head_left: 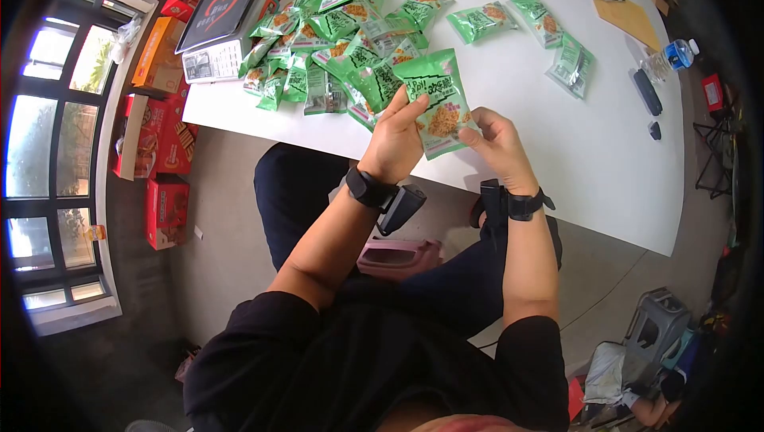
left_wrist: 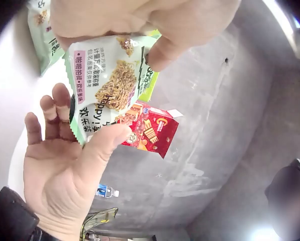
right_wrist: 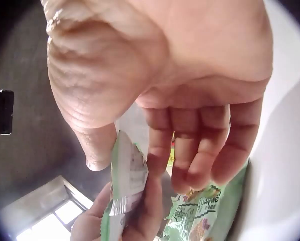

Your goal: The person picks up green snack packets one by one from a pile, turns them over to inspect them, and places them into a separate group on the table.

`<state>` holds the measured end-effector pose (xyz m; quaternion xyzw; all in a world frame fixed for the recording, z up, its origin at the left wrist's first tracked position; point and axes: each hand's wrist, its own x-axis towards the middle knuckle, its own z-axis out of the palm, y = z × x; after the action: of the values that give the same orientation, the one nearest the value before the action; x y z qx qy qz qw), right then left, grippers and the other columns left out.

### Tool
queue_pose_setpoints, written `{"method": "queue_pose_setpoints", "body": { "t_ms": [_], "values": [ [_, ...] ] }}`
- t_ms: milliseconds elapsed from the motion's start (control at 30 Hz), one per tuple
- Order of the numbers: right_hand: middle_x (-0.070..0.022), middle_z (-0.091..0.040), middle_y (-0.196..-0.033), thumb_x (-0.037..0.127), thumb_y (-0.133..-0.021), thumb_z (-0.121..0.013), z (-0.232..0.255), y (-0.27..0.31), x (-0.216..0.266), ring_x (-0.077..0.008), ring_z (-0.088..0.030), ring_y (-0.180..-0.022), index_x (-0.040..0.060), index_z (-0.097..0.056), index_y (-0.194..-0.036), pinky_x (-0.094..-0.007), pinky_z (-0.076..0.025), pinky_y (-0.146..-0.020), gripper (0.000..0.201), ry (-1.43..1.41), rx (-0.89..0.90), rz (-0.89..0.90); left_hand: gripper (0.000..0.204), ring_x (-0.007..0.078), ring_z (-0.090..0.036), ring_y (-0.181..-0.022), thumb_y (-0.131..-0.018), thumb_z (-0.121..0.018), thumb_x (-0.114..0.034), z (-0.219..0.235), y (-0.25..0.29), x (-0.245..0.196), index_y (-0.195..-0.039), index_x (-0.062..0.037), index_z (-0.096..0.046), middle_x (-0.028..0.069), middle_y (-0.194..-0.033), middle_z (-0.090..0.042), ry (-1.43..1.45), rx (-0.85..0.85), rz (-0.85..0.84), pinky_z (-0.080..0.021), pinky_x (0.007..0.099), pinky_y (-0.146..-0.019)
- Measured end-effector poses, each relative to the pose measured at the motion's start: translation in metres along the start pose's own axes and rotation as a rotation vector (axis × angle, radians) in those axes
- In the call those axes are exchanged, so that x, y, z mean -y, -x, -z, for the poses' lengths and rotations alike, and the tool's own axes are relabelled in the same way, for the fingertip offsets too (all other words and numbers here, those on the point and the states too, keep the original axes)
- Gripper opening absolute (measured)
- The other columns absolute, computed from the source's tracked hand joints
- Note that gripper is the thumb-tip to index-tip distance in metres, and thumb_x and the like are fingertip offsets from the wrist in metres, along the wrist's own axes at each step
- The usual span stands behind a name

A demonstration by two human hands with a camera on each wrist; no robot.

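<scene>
Both hands hold one green snack packet (head_left: 440,114) upright at the table's front edge. The left hand (head_left: 395,142) pinches its left side; in the left wrist view this hand (left_wrist: 185,25) covers the top of the packet (left_wrist: 107,80). The right hand (head_left: 501,149) has its thumb and forefinger at the lower right edge, its other fingers loosely bent in the right wrist view, where the packet (right_wrist: 127,175) shows edge-on beside the right hand (right_wrist: 160,70). A heap of similar packets (head_left: 318,42) lies behind and left of the hands.
A scale (head_left: 231,22) stands at the table's back left. Three separate packets, one of them (head_left: 481,21), lie to the right on the white table (head_left: 605,161). Farther right are brown paper (head_left: 625,14), a bottle (head_left: 676,56) and a dark object (head_left: 647,91). Red boxes (head_left: 167,209) stand left.
</scene>
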<state>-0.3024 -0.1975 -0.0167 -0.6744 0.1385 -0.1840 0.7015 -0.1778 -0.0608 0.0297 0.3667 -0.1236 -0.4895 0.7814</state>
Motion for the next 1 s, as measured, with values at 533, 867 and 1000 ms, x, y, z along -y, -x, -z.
{"method": "queue_pose_setpoints", "body": {
  "t_ms": [533,867,1000],
  "values": [
    [0.0033,-0.055,-0.073,0.026,-0.090,-0.068,-0.003,0.003,0.004,-0.0054,-0.044,-0.068,-0.0012,-0.065,-0.083,-0.0227,-0.039,-0.064,0.029,-0.028,0.039,-0.004,0.042,0.0239,-0.058,-0.114,-0.103,-0.035,-0.032,0.000,-0.003,-0.002,-0.135,-0.0047,-0.039,0.0109,-0.125,-0.057,0.003,-0.030,-0.013,-0.046,0.0426,-0.100],
    [0.0036,-0.054,-0.079,0.018,-0.092,-0.064,-0.004,0.007,0.018,-0.0061,-0.045,-0.076,-0.0031,-0.065,-0.084,-0.0238,-0.037,-0.072,0.023,-0.090,0.099,-0.067,0.044,0.0265,-0.058,-0.114,-0.104,-0.032,-0.031,0.016,-0.010,-0.007,-0.136,-0.0024,-0.039,0.0129,-0.127,-0.056,0.007,0.016,0.053,-0.046,0.0446,-0.100],
    [0.0003,-0.059,-0.083,0.018,-0.092,-0.065,0.002,0.006,0.008,-0.0060,-0.047,-0.074,-0.0052,-0.067,-0.088,-0.0227,-0.040,-0.068,0.023,-0.139,0.147,-0.051,0.048,0.0269,-0.056,-0.117,-0.104,-0.029,-0.037,0.020,-0.010,-0.006,-0.138,-0.0041,-0.037,0.0128,-0.130,-0.055,0.041,-0.022,0.101,-0.044,0.0444,-0.102]
  ]
}}
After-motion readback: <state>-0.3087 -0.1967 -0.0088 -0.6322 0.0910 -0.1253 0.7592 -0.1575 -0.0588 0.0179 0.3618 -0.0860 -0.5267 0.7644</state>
